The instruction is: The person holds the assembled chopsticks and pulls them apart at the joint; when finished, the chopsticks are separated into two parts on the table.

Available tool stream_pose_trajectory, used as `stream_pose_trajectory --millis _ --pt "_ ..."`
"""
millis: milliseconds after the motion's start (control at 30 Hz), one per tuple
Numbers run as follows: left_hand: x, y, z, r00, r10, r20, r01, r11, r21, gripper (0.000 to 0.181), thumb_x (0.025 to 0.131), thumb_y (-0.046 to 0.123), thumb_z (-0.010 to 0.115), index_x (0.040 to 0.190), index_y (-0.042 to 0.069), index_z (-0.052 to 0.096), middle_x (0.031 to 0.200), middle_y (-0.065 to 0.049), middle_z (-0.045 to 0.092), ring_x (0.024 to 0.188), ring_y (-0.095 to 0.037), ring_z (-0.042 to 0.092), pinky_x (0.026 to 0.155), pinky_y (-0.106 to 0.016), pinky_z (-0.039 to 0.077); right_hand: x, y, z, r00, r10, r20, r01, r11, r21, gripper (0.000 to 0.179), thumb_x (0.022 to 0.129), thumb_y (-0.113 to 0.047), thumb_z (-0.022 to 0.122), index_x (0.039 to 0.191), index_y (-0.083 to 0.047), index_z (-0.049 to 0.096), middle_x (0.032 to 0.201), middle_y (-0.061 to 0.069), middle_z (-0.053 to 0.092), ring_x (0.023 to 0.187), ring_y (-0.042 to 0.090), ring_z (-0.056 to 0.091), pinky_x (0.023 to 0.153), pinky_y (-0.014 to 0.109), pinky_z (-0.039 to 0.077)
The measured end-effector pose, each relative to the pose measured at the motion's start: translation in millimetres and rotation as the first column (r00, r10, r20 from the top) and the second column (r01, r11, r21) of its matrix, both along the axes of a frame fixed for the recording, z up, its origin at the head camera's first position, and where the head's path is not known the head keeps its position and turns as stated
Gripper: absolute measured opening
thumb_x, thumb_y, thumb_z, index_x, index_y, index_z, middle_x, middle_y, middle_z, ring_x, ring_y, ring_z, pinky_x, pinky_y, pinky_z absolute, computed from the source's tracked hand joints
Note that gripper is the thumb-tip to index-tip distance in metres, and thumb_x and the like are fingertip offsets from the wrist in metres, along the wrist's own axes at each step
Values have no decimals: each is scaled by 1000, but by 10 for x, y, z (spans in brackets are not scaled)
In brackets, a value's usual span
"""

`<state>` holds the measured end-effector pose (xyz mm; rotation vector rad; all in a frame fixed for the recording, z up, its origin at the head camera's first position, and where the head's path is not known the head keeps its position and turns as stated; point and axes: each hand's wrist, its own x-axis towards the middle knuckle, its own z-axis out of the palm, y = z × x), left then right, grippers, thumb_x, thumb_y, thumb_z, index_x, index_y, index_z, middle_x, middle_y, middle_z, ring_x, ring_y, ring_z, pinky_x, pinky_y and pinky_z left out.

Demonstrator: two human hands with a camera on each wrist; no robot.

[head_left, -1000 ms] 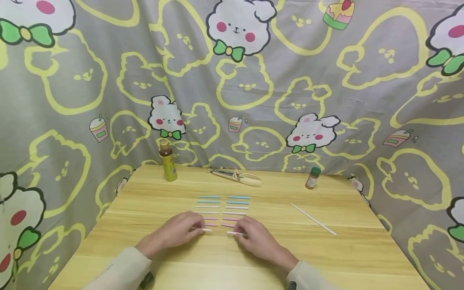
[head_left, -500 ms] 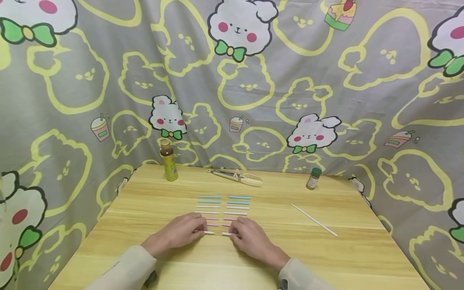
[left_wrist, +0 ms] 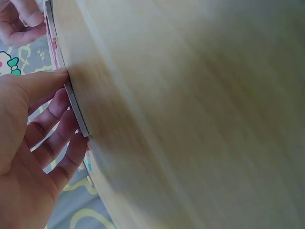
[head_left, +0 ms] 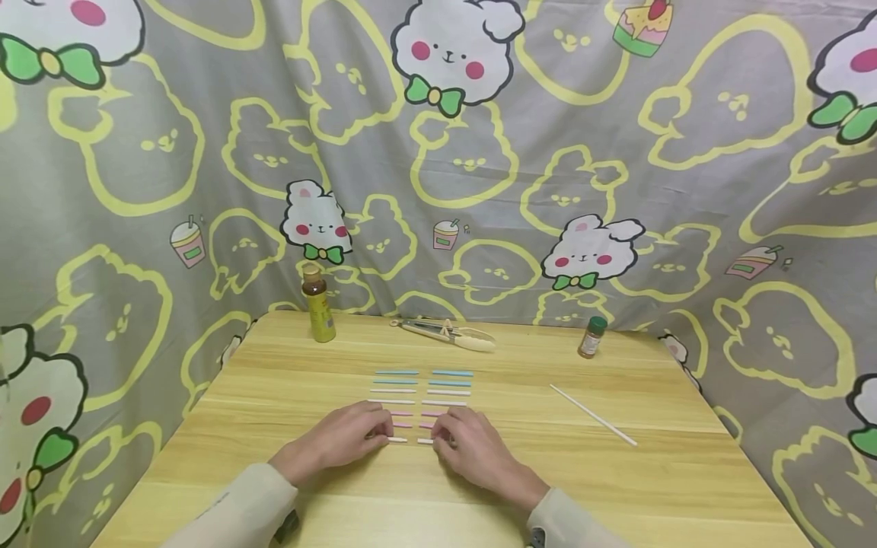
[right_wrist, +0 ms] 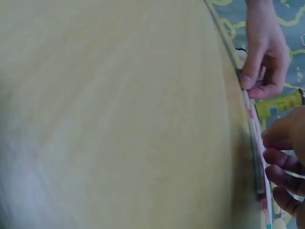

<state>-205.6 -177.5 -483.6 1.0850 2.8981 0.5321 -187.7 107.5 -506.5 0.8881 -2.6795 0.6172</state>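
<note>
Two columns of short thin sticks lie on the wooden table (head_left: 384, 502): blue sticks (head_left: 452, 374) at the back, then white sticks (head_left: 445, 403), pink sticks (head_left: 400, 425) and a front white pair. My left hand (head_left: 352, 435) pinches the left front white stick (left_wrist: 77, 107) between thumb and fingertips. By the right front white stick (head_left: 425, 441) is my right hand (head_left: 476, 449). In the right wrist view, its thumb and fingers are spread apart just behind that stick, not around it. The hands partly hide the pink sticks.
A long white stick (head_left: 592, 415) lies diagonally at the right. Along the back stand a yellow bottle (head_left: 319, 308) and a green-capped jar (head_left: 592, 337), with tongs (head_left: 445, 333) lying between them. A patterned curtain (head_left: 384, 152) hangs behind and at both sides.
Over the second both hands have come closer together, bringing the two front white sticks nearer each other and slightly toward me. In the last half second there is little movement.
</note>
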Motion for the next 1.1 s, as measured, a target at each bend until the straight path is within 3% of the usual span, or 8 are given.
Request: stream_pose_trajectory --millis 167,333,533,800,1100 --pt "5 3 0 1000 5 6 -5 1000 4 7 103 23 77 101 26 71 98 15 67 90 -1 61 79 -29 58 -50 204 116 996 -51 79 58 994 -88 4 100 -18 78 103 -17 79 97 -10 70 90 5 61 82 28 54" --pt "-1 2 -6 1000 -2 16 2 1000 9 8 103 21 77 100 26 71 100 15 68 91 0 61 81 -30 58 -125 584 255 974 -160 160 184 972 -145 5 102 -18 76 106 -20 79 103 -10 72 99 10 65 89 35 58" --pt "-4 -17 -12 1000 -4 12 4 1000 15 8 104 21 77 101 26 72 101 15 69 92 0 62 82 -30 59 -196 1159 364 956 -268 123 287 940 -185 8 102 -12 75 107 -16 79 107 0 77 101 18 71 91 46 59" --pt "-12 -24 -17 1000 -3 17 3 1000 11 6 104 22 76 102 26 72 103 16 69 94 -1 64 84 -30 60 -204 1899 365 931 -348 110 362 917 -169 14 104 -11 71 115 -8 78 113 9 77 106 29 71 91 51 57" --pt "-12 -26 -20 1000 -3 11 3 1000 7 8 103 21 77 101 27 72 102 16 69 93 0 62 83 -29 59 -137 2428 206 893 -417 170 436 895 -98 20 104 -17 75 115 -1 75 107 11 73 97 28 68 81 42 55"
